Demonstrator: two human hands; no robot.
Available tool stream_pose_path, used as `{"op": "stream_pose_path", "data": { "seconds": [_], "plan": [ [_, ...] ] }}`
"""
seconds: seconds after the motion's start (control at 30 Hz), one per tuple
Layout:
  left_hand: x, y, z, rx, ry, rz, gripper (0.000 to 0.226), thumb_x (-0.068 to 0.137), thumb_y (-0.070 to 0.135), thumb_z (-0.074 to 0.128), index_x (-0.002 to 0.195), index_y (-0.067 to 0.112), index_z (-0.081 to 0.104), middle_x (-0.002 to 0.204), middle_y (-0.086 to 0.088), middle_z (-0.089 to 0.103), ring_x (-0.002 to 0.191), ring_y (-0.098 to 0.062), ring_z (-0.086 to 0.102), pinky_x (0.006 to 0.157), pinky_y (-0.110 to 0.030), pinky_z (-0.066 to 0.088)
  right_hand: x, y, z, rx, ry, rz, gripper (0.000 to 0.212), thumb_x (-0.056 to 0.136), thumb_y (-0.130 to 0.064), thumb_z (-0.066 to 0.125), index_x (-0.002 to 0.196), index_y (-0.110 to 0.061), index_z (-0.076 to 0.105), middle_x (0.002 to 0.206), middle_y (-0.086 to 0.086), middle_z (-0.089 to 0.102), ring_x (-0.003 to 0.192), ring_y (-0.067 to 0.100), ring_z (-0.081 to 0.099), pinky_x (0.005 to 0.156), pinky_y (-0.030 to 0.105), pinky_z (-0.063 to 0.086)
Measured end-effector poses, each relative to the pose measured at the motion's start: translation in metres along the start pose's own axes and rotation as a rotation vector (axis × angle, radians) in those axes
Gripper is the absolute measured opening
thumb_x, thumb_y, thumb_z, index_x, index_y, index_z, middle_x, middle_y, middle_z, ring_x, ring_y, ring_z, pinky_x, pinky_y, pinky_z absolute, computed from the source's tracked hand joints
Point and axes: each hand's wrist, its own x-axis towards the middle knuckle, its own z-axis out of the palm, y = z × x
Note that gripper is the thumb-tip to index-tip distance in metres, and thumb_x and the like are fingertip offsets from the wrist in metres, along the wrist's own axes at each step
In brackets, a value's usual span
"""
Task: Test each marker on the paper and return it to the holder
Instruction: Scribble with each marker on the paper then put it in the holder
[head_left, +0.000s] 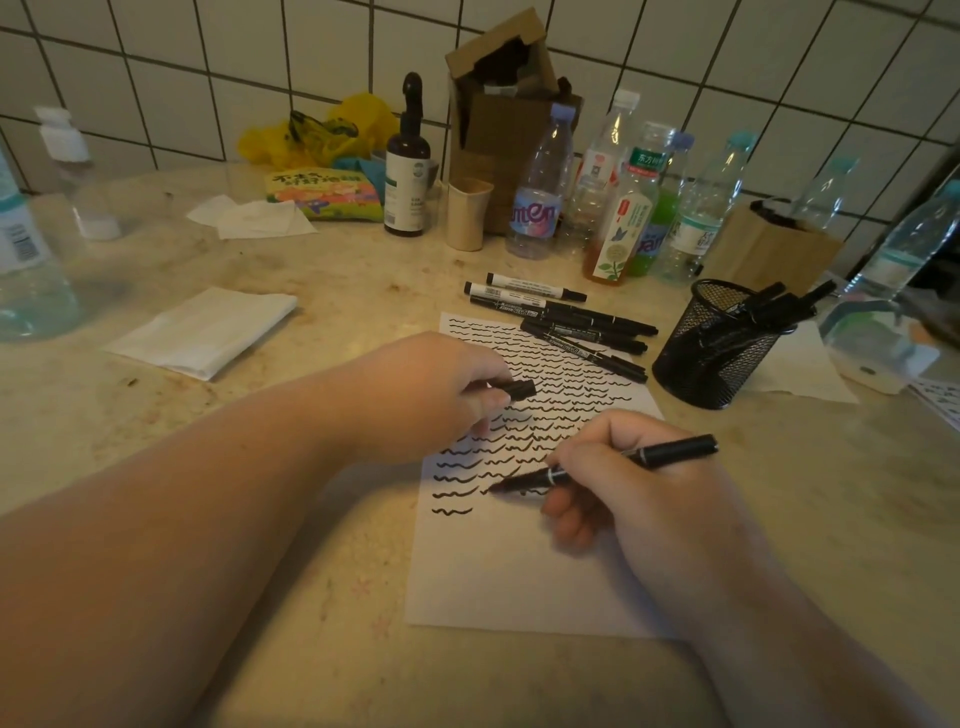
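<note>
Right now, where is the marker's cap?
In the head view, the cap is pinched in the left hand over the paper, left of the mesh holder.

stone counter (363, 649), paper (509, 582), holder (711, 364), markers (566, 317)

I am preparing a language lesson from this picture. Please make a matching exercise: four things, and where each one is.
Things:
1. marker cap
2. uncapped marker
3. mesh holder
4. folded tissue

Places:
A. in the right hand
B. right of the paper
C. in the left hand
D. left of the paper

Pairs: 1-C, 2-A, 3-B, 4-D
</note>
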Motion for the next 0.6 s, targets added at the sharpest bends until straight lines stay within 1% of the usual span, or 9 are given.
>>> {"op": "stream_pose_path", "data": {
  "seconds": [0.07, 0.13, 0.17, 0.23, 0.3, 0.4, 0.5, 0.57, 0.6],
  "plan": [
    [-0.001, 0.000, 0.000, -0.012, -0.007, 0.018, 0.019, 0.100, 0.036, 0.049, 0.091, 0.032, 0.066, 0.079, 0.017, 0.064, 0.072, 0.001, 0.055, 0.060, -0.021, 0.037, 0.002, 0.000, -0.005, 0.035, 0.111, -0.064, 0.021, 0.095, -0.013, 0.063, 0.076, -0.013, 0.072, 0.062, 0.011, 0.069, 0.055, 0.022, 0.061, 0.055, 0.039, 0.050],
    [-0.002, 0.000, -0.001, -0.026, -0.012, 0.028, 0.019, 0.099, 0.034, 0.050, 0.094, 0.032, 0.068, 0.083, 0.015, 0.066, 0.075, -0.001, 0.056, 0.064, -0.022, 0.043, 0.004, -0.004, -0.009, 0.031, 0.210, -0.128, 0.020, 0.095, -0.018, 0.063, 0.077, -0.013, 0.070, 0.059, 0.005, 0.065, 0.052, 0.016, 0.057, 0.050, 0.032, 0.045],
    [-0.002, 0.000, -0.001, -0.026, -0.013, 0.029, 0.019, 0.100, 0.033, 0.050, 0.094, 0.032, 0.068, 0.085, 0.013, 0.067, 0.077, -0.003, 0.057, 0.067, -0.024, 0.046, 0.004, -0.005, -0.011, 0.048, 0.245, -0.141, 0.019, 0.095, -0.020, 0.063, 0.080, -0.012, 0.070, 0.059, 0.003, 0.064, 0.052, 0.014, 0.055, 0.049, 0.028, 0.044],
    [-0.002, 0.001, -0.002, -0.019, -0.017, 0.029, 0.019, 0.100, 0.032, 0.049, 0.096, 0.032, 0.068, 0.090, 0.012, 0.068, 0.084, -0.006, 0.060, 0.077, -0.026, 0.048, 0.005, -0.007, -0.014, 0.123, 0.291, -0.150, 0.018, 0.096, -0.020, 0.062, 0.083, -0.010, 0.072, 0.061, 0.003, 0.063, 0.055, 0.015, 0.056, 0.051, 0.027, 0.045],
    [-0.002, 0.001, -0.002, -0.016, -0.023, 0.025, 0.020, 0.100, 0.030, 0.049, 0.099, 0.032, 0.069, 0.094, 0.013, 0.069, 0.089, -0.006, 0.060, 0.083, -0.025, 0.047, 0.006, -0.007, -0.014, 0.195, 0.304, -0.165, 0.026, 0.098, -0.016, 0.058, 0.079, -0.014, 0.075, 0.062, 0.004, 0.066, 0.057, 0.017, 0.059, 0.053, 0.030, 0.047],
    [-0.002, 0.002, -0.002, -0.015, -0.021, 0.035, 0.021, 0.101, 0.029, 0.048, 0.101, 0.032, 0.069, 0.096, 0.014, 0.069, 0.090, -0.003, 0.059, 0.081, -0.018, 0.044, 0.009, -0.006, -0.015, 0.265, 0.302, -0.151, 0.037, 0.100, -0.009, 0.050, 0.073, -0.015, 0.075, 0.062, 0.007, 0.067, 0.056, 0.018, 0.061, 0.055, 0.035, 0.048],
    [-0.003, 0.003, -0.003, -0.031, -0.028, 0.055, 0.020, 0.101, 0.030, 0.048, 0.096, 0.039, 0.065, 0.093, 0.018, 0.067, 0.087, 0.000, 0.057, 0.074, -0.013, 0.041, 0.012, -0.005, -0.014, 0.248, 0.285, -0.117, 0.029, 0.098, -0.007, 0.051, 0.080, -0.010, 0.073, 0.062, 0.009, 0.068, 0.055, 0.018, 0.061, 0.053, 0.031, 0.048],
    [-0.003, 0.003, -0.003, -0.048, -0.030, 0.081, 0.021, 0.100, 0.032, 0.049, 0.091, 0.048, 0.061, 0.091, 0.021, 0.065, 0.087, 0.003, 0.056, 0.073, -0.016, 0.042, 0.013, -0.004, -0.013, 0.220, 0.258, -0.104, 0.020, 0.097, -0.007, 0.055, 0.086, -0.006, 0.072, 0.065, 0.011, 0.070, 0.056, 0.020, 0.064, 0.052, 0.029, 0.051],
    [-0.003, 0.002, -0.002, -0.060, -0.032, 0.093, 0.020, 0.100, 0.033, 0.049, 0.095, 0.049, 0.061, 0.090, 0.021, 0.065, 0.087, 0.005, 0.056, 0.074, -0.017, 0.042, 0.013, -0.003, -0.012, 0.210, 0.244, -0.100, 0.017, 0.097, -0.008, 0.058, 0.087, -0.005, 0.072, 0.068, 0.013, 0.072, 0.058, 0.022, 0.066, 0.053, 0.028, 0.053]
  ]
}}
